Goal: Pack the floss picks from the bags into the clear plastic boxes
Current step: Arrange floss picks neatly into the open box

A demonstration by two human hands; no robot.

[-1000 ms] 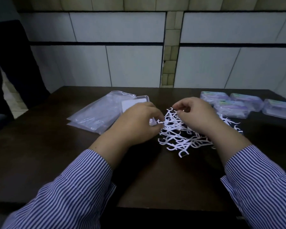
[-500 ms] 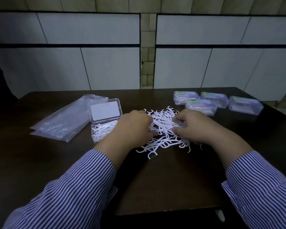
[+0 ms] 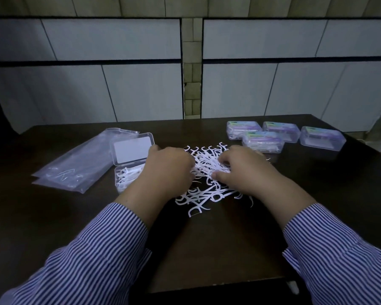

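- A loose heap of white floss picks is spread on the dark tabletop, between the two hands and partly under their fingers.
- No common direction is kept in the heap: the picks are tangled, long axes crossed every way, and a few at the near edge are laid roughly along the tabletop's width.
- The left hand is laid palm down on the heap's left side, fingers curled into the picks; whether any pick is pinched cannot be told, since the fingertips are hidden.
- The right hand is set palm down on the heap's right side, thumb pointed toward the left hand, fingers bent over the picks; a grip cannot be confirmed.
- Both forearms are brought in from the near edge and angled toward each other, in striped sleeves.
- Just left of the left hand an open clear box is seen, partly filled with picks, its lid tilted up on the far side.
- Further left of that hand, clear plastic bags are lain flat, a few picks inside.
- Beyond and to the right of the right hand, four closed clear boxes are grouped, the nearest just beside the heap's far edge.
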